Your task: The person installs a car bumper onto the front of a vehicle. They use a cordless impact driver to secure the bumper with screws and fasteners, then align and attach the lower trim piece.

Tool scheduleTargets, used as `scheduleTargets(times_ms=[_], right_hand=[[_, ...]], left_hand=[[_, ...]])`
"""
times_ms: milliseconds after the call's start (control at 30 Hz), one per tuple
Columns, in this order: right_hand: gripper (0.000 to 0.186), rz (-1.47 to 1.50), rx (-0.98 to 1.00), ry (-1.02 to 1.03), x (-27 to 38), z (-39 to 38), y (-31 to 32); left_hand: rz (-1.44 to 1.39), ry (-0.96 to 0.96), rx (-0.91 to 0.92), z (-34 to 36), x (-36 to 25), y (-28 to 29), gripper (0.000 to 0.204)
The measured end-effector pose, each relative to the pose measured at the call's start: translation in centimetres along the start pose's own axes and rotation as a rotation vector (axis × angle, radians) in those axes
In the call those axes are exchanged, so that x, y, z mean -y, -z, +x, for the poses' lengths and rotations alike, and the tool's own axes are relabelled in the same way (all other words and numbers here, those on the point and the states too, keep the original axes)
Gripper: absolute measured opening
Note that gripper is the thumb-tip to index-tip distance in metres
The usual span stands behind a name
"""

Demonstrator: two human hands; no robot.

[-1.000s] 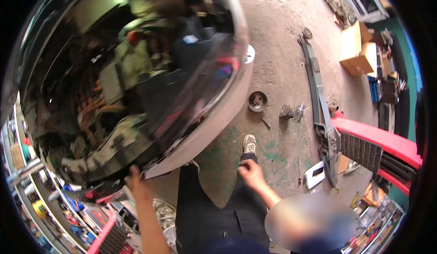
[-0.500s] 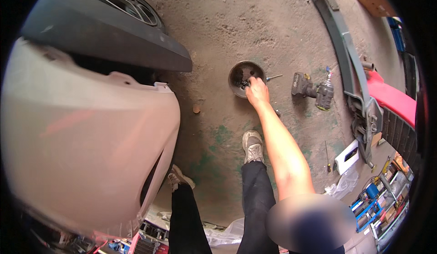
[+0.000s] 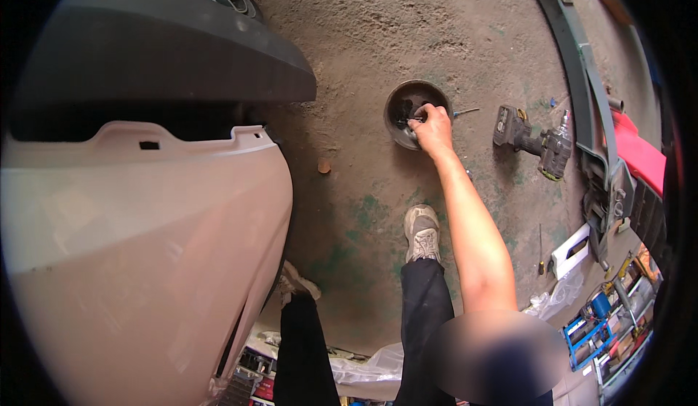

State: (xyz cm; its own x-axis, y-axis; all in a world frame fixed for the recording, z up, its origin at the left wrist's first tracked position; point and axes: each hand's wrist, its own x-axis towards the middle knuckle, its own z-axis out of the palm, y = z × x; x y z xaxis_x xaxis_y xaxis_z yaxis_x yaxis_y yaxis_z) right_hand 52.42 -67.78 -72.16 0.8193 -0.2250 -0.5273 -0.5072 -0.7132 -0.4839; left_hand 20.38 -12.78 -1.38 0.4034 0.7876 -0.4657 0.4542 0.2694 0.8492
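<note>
My right hand (image 3: 434, 128) reaches over the rim of a round, dark metal bowl (image 3: 396, 138) on the floor. Thumb and fingers are pinched together inside it. Whatever small thing sits between the fingertips is too small to make out. Small black pieces (image 3: 402, 113) lie in the bowl beside the fingers; their kind is unclear. A thin screwdriver-like tool (image 3: 467, 111) lies just right of the bowl, and farther right is a cordless impact wrench (image 3: 534, 142) with a socket on its nose. My left hand is out of the picture.
A pale car bumper (image 3: 145, 217) and a dark body panel (image 3: 167, 49) fill the left. Along the right runs a long grey bar (image 3: 571, 42) next to a red part (image 3: 636, 151). A screwdriver (image 3: 541, 257) and a white panel (image 3: 571, 252) lie lower right. My shoe (image 3: 422, 231) stands below the bowl.
The whole view has shifted, so the bowl appears farther right and higher. My right hand stays at the bowl, its thumb and fingertips now showing pinched.
</note>
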Motion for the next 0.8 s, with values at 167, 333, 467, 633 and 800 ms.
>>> scheduleTargets(times_ms=[167, 333, 467, 633, 800], right_hand=[[0.041, 0.426, -0.004, -0.124, 0.1, -1.7, 3.5], [0.022, 0.814, -0.040, -0.226, -0.2, -3.1, 5.8], [0.018, 0.893, -0.017, -0.186, 1.3, -6.0, 9.2], [0.020, 0.833, 0.078, -0.225, 1.9, -21.1, 15.5], [0.027, 0.728, 0.492, -0.326, 9.5, -41.6, 23.8]], left_hand=[[0.028, -0.043, 0.001, -0.1, 0.3, -2.3, 0.043], [0.148, -0.104, 0.058, -0.1, 0.9, -5.7, 0.055], [-0.019, -0.046, 0.131, 0.5, 1.0, -2.0, 0.048], [-0.048, -0.072, 0.467, 4.3, 1.6, 3.2, 0.062], [-0.030, -0.161, 0.464, 1.7, 2.1, 6.4, 0.053]])
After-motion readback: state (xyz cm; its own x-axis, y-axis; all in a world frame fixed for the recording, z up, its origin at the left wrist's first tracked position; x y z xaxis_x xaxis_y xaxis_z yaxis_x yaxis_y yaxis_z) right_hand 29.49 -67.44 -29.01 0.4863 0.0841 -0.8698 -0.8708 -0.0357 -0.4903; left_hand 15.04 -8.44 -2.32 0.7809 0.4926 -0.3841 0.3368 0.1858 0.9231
